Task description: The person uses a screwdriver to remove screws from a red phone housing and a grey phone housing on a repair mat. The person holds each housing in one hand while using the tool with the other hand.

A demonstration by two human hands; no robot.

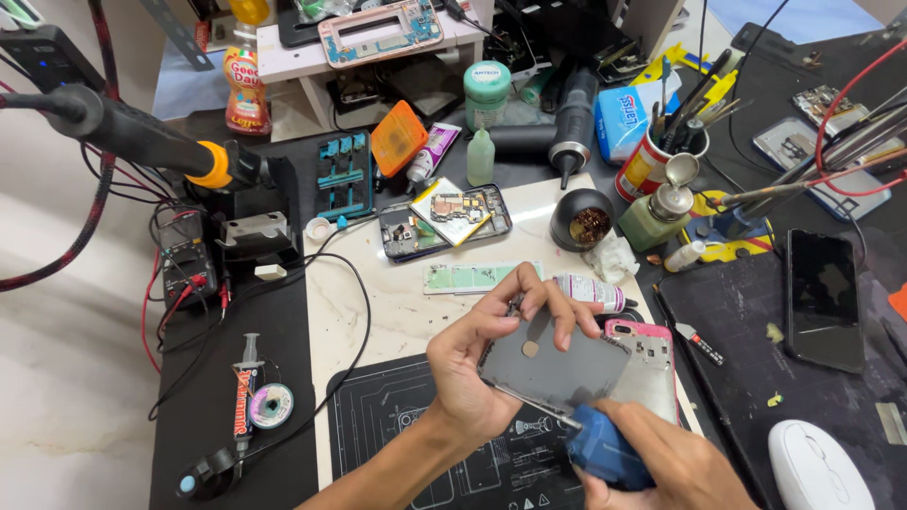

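A grey phone panel (557,368), flat and rectangular with a small round disc near its middle, is held tilted above a black work mat (397,425) near the lower centre of the view. The left hand (491,354) grips it from the left edge, thumb under and the fingers (543,293) curled over the top edge, pinching the panel between them. The right hand (661,463) comes in from below and right, its fingers pressed together around the blue handle of a screwdriver (605,449), whose thin metal tip meets the panel's lower edge. Just right of the left fingertips, behind the panel, lies a phone frame (652,368) with a pink rim. Just beyond the fingertips a small white bottle (590,291) lies on its side, and a pale green strip (472,278) lies to their left on the white marble-like slab (378,302). Farther beyond the fingers sits an opened phone (444,222) showing its circuit board, and to its right a black round pot (583,219) holding brass wool. Well to the right of both hands a black phone (824,297) lies face up on a dark mat, with a white computer mouse (817,467) near the right hand. Far to the left of the left hand lie a syringe (246,387) and a small spool of braid (271,406), and beyond them a soldering tool with an orange collar (170,151) rests on its stand.
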